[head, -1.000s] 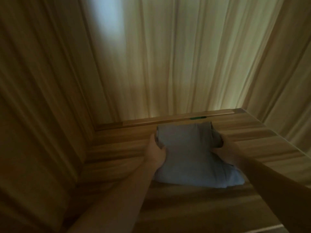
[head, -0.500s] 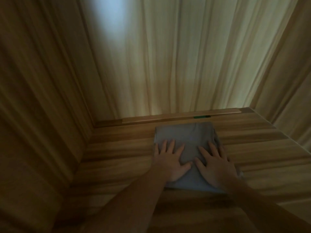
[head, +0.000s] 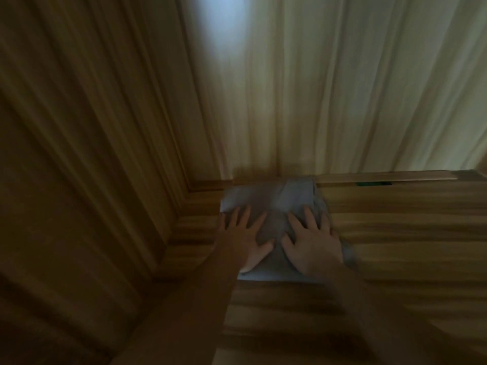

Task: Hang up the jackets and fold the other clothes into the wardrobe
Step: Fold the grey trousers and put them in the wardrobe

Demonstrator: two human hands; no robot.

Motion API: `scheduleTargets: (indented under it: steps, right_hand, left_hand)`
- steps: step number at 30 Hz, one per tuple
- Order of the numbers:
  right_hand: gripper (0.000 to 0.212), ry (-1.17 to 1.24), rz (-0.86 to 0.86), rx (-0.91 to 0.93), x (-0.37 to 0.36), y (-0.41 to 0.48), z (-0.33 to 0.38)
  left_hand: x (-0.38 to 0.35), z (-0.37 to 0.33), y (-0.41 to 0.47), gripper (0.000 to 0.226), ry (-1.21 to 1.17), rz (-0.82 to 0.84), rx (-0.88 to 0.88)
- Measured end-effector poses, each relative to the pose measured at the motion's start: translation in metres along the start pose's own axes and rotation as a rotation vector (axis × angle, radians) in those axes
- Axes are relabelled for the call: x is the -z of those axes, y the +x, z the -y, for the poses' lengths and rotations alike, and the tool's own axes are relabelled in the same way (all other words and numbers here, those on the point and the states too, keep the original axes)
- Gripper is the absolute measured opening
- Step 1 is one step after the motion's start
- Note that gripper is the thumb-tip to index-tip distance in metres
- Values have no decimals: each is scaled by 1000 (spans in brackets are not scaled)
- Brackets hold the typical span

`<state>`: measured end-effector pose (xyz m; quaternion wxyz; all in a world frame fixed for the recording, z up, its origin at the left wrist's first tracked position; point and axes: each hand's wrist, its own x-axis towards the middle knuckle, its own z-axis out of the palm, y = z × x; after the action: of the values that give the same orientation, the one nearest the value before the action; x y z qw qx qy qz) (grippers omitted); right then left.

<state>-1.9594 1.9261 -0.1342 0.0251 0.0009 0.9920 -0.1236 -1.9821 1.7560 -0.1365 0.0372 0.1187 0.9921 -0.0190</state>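
A folded grey garment (head: 276, 198) lies flat on the wooden wardrobe shelf (head: 395, 233), its far edge against the back wall. My left hand (head: 245, 238) presses flat on its left half, fingers spread and straight. On the right half my right hand (head: 313, 241) lies flat the same way, thumb close to the left thumb. A bit of grey cloth sticks out to the right of my right wrist. The picture is dim and blurred.
The wardrobe's wooden left side wall (head: 92, 180) meets the shelf close to the garment's left edge. A pale back panel (head: 342, 88) rises behind. A wooden strip (head: 382, 176) with a small green mark (head: 369, 183) runs along the back right.
The hands went from gripping the garment's sides to lying flat on top. The garment has since slid back and left, into the corner by the back wall.
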Motion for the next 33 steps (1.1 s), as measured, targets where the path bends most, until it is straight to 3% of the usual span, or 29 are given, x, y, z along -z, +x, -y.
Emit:
scheduleTargets:
  steps: [13,18,24,33]
  right_hand:
    - [65,35,-45,59,-22,34,49]
    - [65,45,-29,45,-20,29,49]
    - [56,91,-17,21,2,-4,31]
    - [56,185,-135,-141,99,-125,-41]
  left_hand:
    - [-8,62,17,72,26,-14,30]
    - [-8,60,13,86,34,-39,42]
    - [8,36,-5,62,-60,-56,130]
    - [77,-62,-74,55,-173,-116,-127]
